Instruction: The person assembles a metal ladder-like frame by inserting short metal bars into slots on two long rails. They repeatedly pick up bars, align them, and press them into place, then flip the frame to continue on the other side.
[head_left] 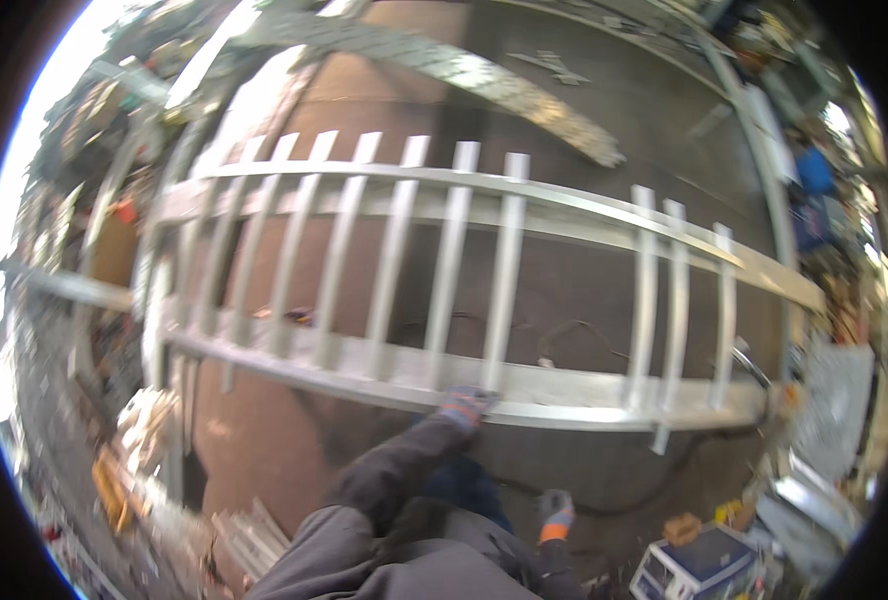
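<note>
A long railing panel point(554, 390) of pale metal lies flat on a brown work surface point(564, 290). It has two long rails joined by many upright bars. My left hand point(465, 404), in a grey glove with an orange cuff, rests on the near rail with its fingers over the edge. The dark sleeve reaches up to it from the lower middle. My right hand point(556, 512), gloved the same way, hangs low beside my body, apart from the panel. It is small and blurred, and nothing shows in it.
A blue and white case point(696, 566) stands at the lower right beside metal sheets point(836, 402). A chequered metal strip point(484, 76) lies at the far side. A yellow tool point(114, 490) and scrap lie at the lower left. A person in blue point(814, 172) is at the right.
</note>
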Demonstrator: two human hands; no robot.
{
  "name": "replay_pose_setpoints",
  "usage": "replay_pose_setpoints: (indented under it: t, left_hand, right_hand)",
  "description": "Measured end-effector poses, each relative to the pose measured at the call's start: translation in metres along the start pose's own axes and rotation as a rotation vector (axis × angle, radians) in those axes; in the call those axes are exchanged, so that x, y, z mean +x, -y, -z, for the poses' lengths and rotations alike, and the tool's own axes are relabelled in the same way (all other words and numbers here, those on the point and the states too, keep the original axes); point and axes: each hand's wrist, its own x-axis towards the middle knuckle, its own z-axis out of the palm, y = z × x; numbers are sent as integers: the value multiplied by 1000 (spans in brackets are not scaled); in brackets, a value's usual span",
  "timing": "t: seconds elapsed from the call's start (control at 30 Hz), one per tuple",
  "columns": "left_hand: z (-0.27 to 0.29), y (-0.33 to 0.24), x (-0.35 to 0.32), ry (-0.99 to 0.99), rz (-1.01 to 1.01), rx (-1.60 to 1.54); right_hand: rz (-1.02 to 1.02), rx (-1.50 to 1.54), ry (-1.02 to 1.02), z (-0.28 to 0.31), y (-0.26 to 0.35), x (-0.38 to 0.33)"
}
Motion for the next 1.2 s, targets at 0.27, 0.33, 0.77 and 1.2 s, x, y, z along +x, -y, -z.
replay_pose_setpoints:
  t: [0.27, 0.33, 0.77, 1.2]
  left_hand:
    - [-22, -5, 12, -165, 84, 48]
    - [-12, -8, 13, -159, 96, 50]
    - [-51, -48, -316, -274, 241, -593]
    - [-189, 66, -591, -1073, 858, -1139]
  right_hand:
    - [312, -991, -146, 132, -24, -38]
    - [406, -1069, -113, 122, -18, -36]
    - [966, -1193, 790, -105, 53, -224]
    - [899, -1259, 1702, -211, -178, -445]
